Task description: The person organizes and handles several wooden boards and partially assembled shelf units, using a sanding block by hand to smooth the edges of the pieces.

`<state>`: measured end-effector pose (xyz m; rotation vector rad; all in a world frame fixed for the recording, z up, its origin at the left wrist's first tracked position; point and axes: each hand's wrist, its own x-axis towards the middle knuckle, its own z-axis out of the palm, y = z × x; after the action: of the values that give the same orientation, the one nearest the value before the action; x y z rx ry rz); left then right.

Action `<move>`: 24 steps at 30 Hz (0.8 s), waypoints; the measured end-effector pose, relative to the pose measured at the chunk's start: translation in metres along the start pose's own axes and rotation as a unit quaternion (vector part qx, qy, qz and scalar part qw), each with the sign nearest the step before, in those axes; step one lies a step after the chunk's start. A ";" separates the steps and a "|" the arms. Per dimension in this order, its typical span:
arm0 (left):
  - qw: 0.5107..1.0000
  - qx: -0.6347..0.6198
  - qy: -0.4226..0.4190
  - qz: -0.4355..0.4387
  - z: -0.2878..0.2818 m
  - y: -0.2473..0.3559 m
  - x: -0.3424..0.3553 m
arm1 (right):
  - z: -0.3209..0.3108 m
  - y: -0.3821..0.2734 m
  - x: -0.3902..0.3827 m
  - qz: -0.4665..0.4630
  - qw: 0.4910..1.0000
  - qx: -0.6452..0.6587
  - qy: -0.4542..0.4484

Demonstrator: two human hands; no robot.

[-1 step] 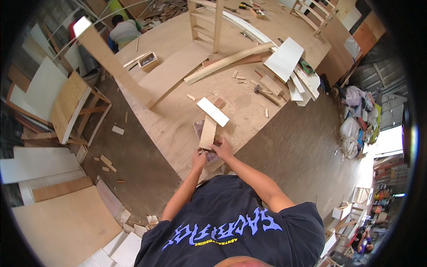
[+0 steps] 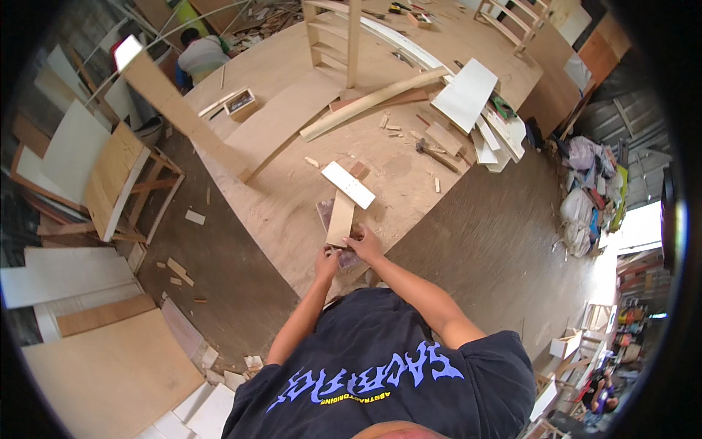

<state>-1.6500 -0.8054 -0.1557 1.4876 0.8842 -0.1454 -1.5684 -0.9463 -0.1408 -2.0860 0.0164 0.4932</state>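
A pale wooden strip (image 2: 340, 219) lies lengthwise over a mottled purplish-grey piece (image 2: 348, 259) at the near corner of the plywood work surface (image 2: 270, 219). My left hand (image 2: 326, 263) grips the strip's near end from the left, fingers bent under it. My right hand (image 2: 365, 245) has its fingers curled on the right side of that same end. A white board (image 2: 348, 183) lies crosswise over the strip's far end, with a small reddish block (image 2: 360, 170) behind it. A hammer (image 2: 439, 155) rests farther right among small offcuts.
Beyond lie long strips (image 2: 373, 102), white panels (image 2: 465, 95), a small box (image 2: 240, 104) and an upright wooden frame (image 2: 329, 44). A chair-like frame (image 2: 117, 183) stands left, bundles (image 2: 578, 219) right. A co-worker (image 2: 201, 55) bends at upper left; another person (image 2: 603, 395) is at lower right.
The surroundings sit very slightly differently in the picture. My hands and the wooden pieces show no clear movement.
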 end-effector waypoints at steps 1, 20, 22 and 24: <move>1.000 -0.009 0.006 -0.009 0.000 0.005 -0.004 | -0.002 0.002 0.006 0.003 0.999 0.010 -0.036; 0.942 -0.238 0.232 0.052 -0.043 0.007 -0.046 | -0.055 -0.017 0.060 0.095 0.931 0.169 -0.308; 0.943 -0.299 0.145 0.033 -0.036 0.019 -0.052 | -0.051 -0.021 0.060 0.077 0.934 0.173 -0.304; 0.962 -0.198 0.186 0.014 -0.045 -0.014 -0.046 | -0.041 -0.030 0.054 0.039 0.934 0.125 -0.331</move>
<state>-1.7090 -0.7865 -0.1327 1.1642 1.1180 0.3283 -1.4990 -0.9537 -0.1164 -1.5898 -0.2218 1.1594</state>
